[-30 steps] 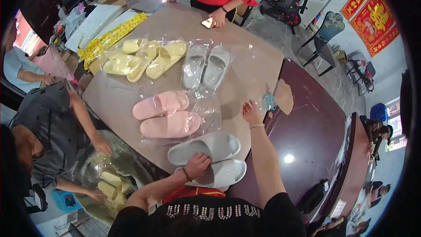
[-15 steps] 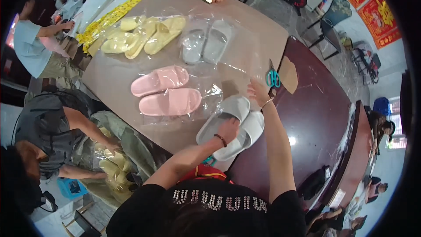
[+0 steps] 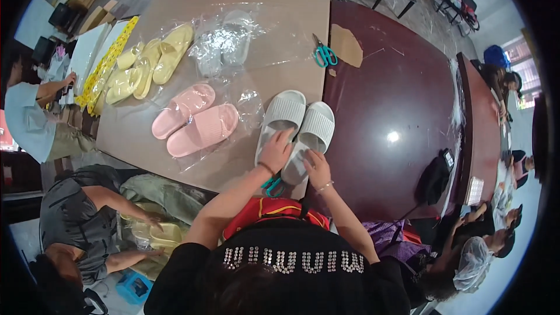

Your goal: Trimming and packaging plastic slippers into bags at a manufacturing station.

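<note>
A pair of white slippers (image 3: 284, 111) lies side by side near the table's front edge, toes pointing away from me. My left hand (image 3: 276, 150) rests on the left slipper's footbed, fingers stretched toward the gap between the two. On the right slipper's heel part lies my right hand (image 3: 317, 169), its fingers apart. Just left of them is a pair of pink slippers (image 3: 201, 131) in a clear plastic bag. Teal-handled scissors (image 3: 273, 186) show partly beneath my left wrist.
Bagged yellow slippers (image 3: 149, 64) and grey slippers (image 3: 224, 44) lie farther back. A second pair of teal scissors (image 3: 324, 53) and a cardboard scrap (image 3: 346, 45) are near the seam with the dark red table (image 3: 385, 105). A person at lower left handles yellow slippers (image 3: 166, 236).
The view has turned. My right hand has come back from beyond the white slippers to the right one's heel. The slippers now lie straighter, pointing away.
</note>
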Demonstrator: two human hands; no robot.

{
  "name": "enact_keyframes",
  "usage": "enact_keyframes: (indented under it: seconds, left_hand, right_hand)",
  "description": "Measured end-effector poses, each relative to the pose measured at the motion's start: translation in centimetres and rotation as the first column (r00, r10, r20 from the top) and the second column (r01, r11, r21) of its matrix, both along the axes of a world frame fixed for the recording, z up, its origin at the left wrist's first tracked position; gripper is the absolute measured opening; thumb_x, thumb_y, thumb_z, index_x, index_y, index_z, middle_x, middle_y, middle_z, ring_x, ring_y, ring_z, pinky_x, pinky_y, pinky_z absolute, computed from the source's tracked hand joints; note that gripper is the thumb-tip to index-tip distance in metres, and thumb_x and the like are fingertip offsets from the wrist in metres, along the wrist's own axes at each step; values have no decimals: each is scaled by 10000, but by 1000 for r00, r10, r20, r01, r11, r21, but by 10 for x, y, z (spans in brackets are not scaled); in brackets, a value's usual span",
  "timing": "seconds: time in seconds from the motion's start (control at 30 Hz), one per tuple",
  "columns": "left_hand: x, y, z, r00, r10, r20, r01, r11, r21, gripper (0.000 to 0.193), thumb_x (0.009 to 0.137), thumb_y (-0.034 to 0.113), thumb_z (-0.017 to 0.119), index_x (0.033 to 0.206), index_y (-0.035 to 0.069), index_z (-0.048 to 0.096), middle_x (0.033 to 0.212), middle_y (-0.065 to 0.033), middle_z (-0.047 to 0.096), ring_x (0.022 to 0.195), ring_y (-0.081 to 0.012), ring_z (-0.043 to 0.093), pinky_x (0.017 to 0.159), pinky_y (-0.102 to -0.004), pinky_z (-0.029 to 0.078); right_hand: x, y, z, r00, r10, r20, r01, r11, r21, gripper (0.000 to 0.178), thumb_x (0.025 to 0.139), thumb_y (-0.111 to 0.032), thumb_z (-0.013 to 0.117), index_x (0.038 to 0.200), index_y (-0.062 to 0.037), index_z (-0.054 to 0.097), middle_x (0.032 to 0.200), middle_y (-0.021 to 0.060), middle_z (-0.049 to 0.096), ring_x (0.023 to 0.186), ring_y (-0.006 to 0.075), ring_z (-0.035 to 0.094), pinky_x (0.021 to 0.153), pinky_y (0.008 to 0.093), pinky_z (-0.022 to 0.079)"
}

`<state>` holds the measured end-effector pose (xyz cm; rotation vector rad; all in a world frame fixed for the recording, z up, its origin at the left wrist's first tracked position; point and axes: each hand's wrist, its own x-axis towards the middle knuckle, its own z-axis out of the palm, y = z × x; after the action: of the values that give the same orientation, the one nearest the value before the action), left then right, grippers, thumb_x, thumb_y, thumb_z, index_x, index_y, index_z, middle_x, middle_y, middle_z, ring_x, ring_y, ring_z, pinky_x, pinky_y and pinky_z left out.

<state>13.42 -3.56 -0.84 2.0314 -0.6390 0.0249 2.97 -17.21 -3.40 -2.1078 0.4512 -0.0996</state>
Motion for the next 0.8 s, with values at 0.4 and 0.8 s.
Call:
enact_keyframes:
  seconds: [0.4,0.8]
  left_hand:
    - [-83,97,-29,927,-360,103,246,794,557,318,701,249,583,979,118,500,905,-77,474,887,-242,483,657,-407,427]
    - [-97,86,-21,959,99,-265,53,856,514,483,650,234,600,1090,112,441,975,-147,486,769,-337,531,698,-423,441]
  right_hand:
    - [93,11,-20,877,-395,-273,320,904,-283,695,642,-528,527,1016,57,533,1179,279,398,1169,396,274,955,487,171]
    - [8,-102,-11,856,-403,324,516,689,-508,382,676,-298,521,692,80,573,834,252,537,897,399,455,912,492,225]
